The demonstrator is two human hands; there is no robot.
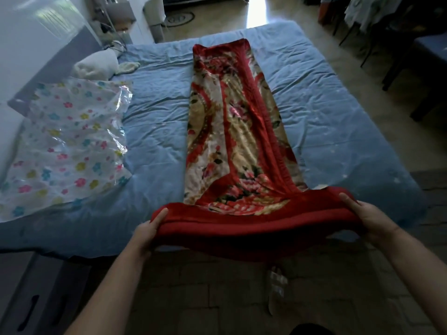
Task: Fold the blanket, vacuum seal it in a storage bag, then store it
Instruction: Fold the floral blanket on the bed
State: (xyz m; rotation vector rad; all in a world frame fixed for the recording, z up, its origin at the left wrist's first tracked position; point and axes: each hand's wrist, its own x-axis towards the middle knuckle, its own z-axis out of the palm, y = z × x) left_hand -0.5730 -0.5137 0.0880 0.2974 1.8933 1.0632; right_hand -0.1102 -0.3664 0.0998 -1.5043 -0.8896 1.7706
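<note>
Both hands lift the near end of a folded blanket off the bed.

The left hand [147, 232] and right hand [367, 218] each grip a corner of the red flowered blanket [232, 131], which lies in a long strip down the middle of the bed [326, 112]. A flowered storage bag [70, 143] lies flat along the bed's left edge.

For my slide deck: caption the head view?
Both hands lift the red blanket's near end; storage bag beside it.
</note>
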